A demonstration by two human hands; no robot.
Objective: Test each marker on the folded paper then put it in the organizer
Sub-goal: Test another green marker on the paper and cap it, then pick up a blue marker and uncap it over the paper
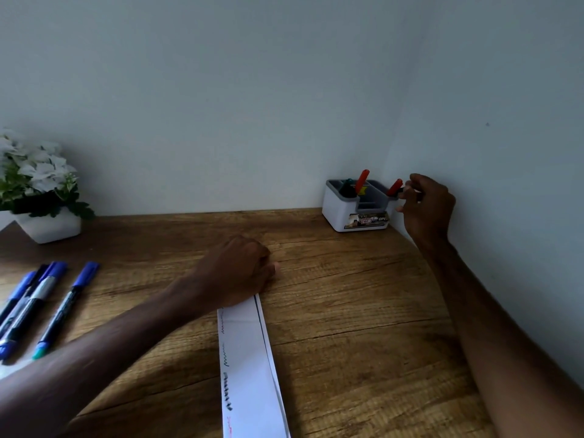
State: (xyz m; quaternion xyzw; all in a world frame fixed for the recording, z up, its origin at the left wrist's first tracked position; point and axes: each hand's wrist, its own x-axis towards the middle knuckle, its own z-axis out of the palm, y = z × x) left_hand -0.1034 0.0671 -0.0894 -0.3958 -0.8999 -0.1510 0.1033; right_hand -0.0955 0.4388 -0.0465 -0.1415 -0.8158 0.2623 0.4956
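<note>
The right hand point(426, 207) pinches a red-capped marker point(395, 187) between thumb and fingertips, at the right edge of the white organizer point(357, 216). The organizer stands just left of this hand, in the corner of the desk point(347, 295). Another red marker point(361, 181) stands inside it. The left hand point(240, 270) has its fingers curled and holds nothing. It rests on the far end of the folded paper point(249, 358). Well to the left of this hand lie the blue markers point(68, 306).
</note>
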